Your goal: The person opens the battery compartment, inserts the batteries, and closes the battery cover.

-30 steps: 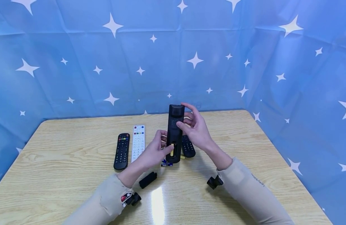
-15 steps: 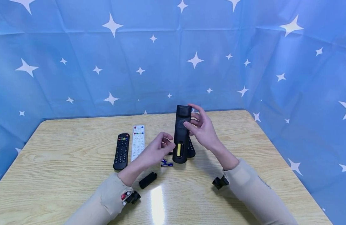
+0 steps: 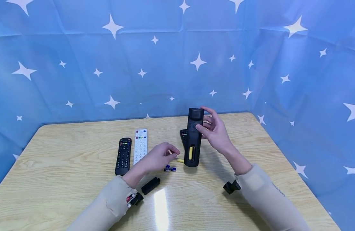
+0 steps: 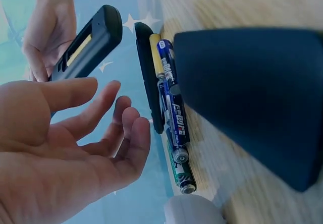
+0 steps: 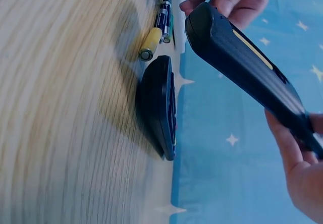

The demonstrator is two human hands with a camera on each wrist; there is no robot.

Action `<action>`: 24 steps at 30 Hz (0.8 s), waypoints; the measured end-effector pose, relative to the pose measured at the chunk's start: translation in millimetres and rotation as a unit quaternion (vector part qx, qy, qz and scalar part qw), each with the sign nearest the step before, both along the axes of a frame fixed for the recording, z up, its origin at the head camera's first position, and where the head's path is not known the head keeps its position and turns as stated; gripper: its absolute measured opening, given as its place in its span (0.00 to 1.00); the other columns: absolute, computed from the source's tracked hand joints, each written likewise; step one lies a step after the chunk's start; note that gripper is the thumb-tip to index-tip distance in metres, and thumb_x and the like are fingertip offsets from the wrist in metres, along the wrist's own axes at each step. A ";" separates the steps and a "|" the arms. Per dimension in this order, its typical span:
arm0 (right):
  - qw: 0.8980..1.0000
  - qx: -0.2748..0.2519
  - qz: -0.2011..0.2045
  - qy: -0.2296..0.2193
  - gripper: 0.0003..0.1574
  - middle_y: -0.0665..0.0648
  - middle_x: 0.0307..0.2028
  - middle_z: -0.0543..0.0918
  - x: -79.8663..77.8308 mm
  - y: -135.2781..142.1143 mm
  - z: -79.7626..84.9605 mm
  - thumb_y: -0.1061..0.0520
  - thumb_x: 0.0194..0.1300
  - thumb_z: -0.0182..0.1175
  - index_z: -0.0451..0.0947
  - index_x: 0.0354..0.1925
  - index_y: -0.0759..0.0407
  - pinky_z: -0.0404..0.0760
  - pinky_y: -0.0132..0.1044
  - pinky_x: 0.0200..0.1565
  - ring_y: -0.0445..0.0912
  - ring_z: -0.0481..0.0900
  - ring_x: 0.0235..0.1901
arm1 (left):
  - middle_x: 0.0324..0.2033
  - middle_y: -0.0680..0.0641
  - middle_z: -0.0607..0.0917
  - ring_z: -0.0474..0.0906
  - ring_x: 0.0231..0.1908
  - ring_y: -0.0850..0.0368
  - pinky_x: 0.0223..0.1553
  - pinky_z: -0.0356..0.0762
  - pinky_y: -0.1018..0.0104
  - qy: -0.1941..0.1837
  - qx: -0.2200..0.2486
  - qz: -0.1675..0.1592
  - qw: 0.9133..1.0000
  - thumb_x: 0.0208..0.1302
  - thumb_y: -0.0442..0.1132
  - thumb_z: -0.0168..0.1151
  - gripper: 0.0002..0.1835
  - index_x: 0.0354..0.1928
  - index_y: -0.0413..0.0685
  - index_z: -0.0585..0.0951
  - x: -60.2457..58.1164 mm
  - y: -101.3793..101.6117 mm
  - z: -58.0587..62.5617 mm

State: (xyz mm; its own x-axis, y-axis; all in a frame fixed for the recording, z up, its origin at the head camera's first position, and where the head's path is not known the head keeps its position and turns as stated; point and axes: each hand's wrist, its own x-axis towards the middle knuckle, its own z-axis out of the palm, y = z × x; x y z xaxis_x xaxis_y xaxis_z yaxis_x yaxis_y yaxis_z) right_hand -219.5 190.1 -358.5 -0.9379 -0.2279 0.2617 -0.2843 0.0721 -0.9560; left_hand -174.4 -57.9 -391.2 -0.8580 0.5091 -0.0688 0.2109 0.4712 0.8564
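My right hand (image 3: 216, 134) holds a black remote control (image 3: 194, 134) near its top end, its back facing me. The battery compartment is uncovered, with one yellow battery (image 3: 190, 153) in its left slot. Beside the remote's lower end is my left hand (image 3: 160, 157), fingers loosely bent and nothing between them, as the left wrist view confirms. A loose yellow battery (image 3: 180, 160) lies on the table near its fingertips. Just in front lie blue batteries (image 3: 169, 169); the left wrist view also has a green battery (image 4: 182, 173) beside them.
A black battery cover (image 3: 150, 185) lies nearer me on the wooden table (image 3: 65, 154). To the left are another black remote (image 3: 123, 157) and a white remote (image 3: 140, 144). A further black remote (image 3: 183, 136) lies partly hidden behind the held one. A blue star-patterned cloth (image 3: 166, 80) hangs behind.
My right hand has carried the remote to the right. My left thumb has come off the yellow battery in the compartment, and the left hand is now apart from the remote, slightly lower.
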 end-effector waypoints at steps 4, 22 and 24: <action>1.000 0.000 0.002 -0.002 0.42 0.64 0.54 0.79 -1.0 0.9 -0.3 0.68 0.72 0.62 0.60 0.77 0.49 0.89 0.48 0.35 0.49 0.85 0.44 | 0.45 0.47 0.80 0.77 0.37 0.57 0.39 0.78 0.60 0.035 -0.041 -0.020 0.998 0.75 0.32 0.59 0.11 0.53 0.36 0.84 -1.1 0.1 0.3; 1.000 0.020 -0.020 -0.012 0.42 0.64 0.54 0.79 -2.0 15.7 -1.3 0.68 0.72 0.61 0.61 0.76 0.48 0.88 0.45 0.33 0.49 0.85 0.42 | 0.42 0.44 0.84 0.81 0.46 0.48 0.52 0.80 0.56 0.163 -0.147 -0.084 0.972 0.67 0.28 0.65 0.08 0.46 0.35 0.87 -15.5 14.3 -4.9; 0.999 0.022 -0.020 -0.014 0.42 0.64 0.53 0.79 -2.3 16.5 -1.5 0.68 0.72 0.61 0.61 0.76 0.47 0.88 0.45 0.34 0.49 0.85 0.42 | 0.42 0.44 0.84 0.81 0.46 0.48 0.51 0.80 0.57 0.170 -0.161 -0.083 0.969 0.67 0.28 0.66 0.08 0.45 0.36 0.88 -16.1 16.7 -4.6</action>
